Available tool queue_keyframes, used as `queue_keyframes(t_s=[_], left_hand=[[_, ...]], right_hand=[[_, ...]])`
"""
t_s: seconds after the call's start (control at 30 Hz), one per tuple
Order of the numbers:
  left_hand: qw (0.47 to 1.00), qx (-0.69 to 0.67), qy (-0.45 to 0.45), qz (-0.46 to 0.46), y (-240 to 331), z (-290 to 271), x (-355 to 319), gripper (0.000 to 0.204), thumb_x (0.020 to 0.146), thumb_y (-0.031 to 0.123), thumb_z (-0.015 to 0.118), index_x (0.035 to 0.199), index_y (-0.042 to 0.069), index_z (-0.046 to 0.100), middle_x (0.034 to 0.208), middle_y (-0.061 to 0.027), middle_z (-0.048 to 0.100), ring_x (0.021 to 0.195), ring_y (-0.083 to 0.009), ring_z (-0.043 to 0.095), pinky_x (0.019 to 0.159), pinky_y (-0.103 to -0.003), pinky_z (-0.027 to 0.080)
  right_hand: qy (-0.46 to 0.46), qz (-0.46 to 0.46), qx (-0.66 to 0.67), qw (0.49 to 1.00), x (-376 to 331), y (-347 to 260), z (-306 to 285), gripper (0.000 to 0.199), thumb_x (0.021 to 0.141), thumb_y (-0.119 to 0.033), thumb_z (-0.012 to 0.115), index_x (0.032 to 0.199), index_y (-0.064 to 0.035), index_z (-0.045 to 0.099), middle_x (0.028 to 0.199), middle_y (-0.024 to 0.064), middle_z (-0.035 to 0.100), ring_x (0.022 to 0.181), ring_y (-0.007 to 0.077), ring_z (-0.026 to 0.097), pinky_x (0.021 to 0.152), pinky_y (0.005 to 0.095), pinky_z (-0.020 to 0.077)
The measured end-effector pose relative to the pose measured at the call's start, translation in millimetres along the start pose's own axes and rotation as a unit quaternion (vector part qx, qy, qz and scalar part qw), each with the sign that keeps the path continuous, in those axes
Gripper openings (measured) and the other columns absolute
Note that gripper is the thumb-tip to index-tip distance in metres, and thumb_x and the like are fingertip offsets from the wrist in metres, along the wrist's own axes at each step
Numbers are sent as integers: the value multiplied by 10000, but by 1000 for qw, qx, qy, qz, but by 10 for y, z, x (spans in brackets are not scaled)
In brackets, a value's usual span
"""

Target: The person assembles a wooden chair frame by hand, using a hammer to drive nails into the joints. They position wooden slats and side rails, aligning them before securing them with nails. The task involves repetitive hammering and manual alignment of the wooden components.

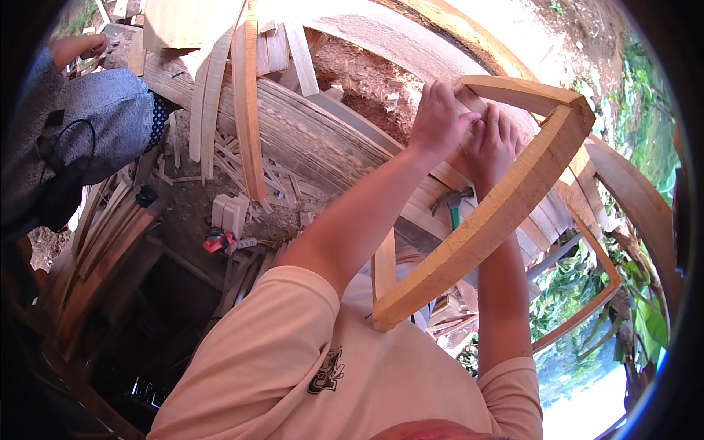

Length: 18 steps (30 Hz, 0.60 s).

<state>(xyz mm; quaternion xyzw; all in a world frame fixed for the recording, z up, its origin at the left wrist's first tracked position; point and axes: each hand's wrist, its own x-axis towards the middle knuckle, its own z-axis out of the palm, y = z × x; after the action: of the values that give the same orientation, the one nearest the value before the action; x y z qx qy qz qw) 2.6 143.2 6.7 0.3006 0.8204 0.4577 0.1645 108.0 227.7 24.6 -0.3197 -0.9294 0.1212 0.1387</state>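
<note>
A large angled wooden frame (488, 209) of thick, pale bars rises in front of my chest, one end near my shirt. My left hand (438, 121) is closed at the far end of the frame, fingers wrapped over a short wooden piece (471, 100). Close beside it, my right hand (494, 143) has its fingers bent over the same piece, thumb near the left one. The frame's long bar passes over my right forearm. Behind that bar lies a claw hammer (453, 207) with a green handle, partly hidden. Whether a nail sits between my fingers does not show.
Long curved boards (249, 103) lean at the left over a heavy plank (293, 125). A red and black tool (218, 240) lies by small wood blocks (231, 210). Another person's leg (110, 121) is at far left. Bent wooden bars (631, 198) and greenery stand right.
</note>
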Motion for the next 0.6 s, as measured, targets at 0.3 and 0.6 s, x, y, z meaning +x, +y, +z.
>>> queue_keyframes(t_s=[0.3, 0.6], left_hand=[[1000, 12, 10, 11, 17, -20, -2, 561, 825, 187, 837, 1189, -40, 476, 1140, -197, 543, 1098, -371, 505, 965, -470, 449], [999, 32, -5, 18, 71, -31, 12, 534, 838, 192, 820, 1171, -44, 475, 1122, -200, 548, 1098, -373, 513, 987, -469, 442]], right_hand=[[-35, -16, -6, 999, 28, 49, 4, 402, 1001, -211, 571, 1354, -28, 632, 1213, 137, 674, 1140, 319, 613, 1015, 437, 410], [19, -32, 8, 999, 3, 24, 6, 369, 998, -203, 570, 1313, -27, 648, 1149, 152, 680, 1089, 327, 619, 973, 460, 436]])
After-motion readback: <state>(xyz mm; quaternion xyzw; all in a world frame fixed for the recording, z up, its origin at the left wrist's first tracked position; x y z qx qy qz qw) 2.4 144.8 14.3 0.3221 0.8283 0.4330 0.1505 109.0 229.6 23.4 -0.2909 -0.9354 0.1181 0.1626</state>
